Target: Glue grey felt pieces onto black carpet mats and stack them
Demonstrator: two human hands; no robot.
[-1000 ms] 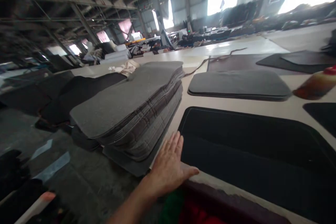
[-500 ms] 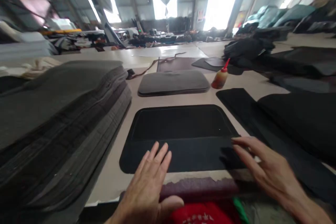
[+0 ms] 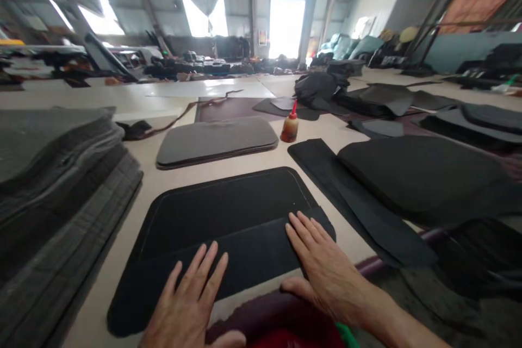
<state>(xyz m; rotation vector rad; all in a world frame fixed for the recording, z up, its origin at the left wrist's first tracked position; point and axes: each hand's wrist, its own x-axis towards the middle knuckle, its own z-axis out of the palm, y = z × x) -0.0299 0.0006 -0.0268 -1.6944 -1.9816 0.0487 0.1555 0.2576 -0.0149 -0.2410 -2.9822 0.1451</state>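
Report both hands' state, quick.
Left hand: open, fingers spread over the near strip of the black panel, gripping nothing.
Right hand: open, palm down, fingertips at the same panel's right part, gripping nothing.

Bare tabletop strip (image 3: 240,166) behind black panel (image 3: 212,217), tall stack (image 3: 61,201) blocking left side

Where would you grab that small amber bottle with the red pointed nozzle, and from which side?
Probably around the bottle, below its red nozzle, with the right hand coming from the near right. It stands upright; the flat stack of grey sheets sits close on its left, and the slim nozzle offers little hold.
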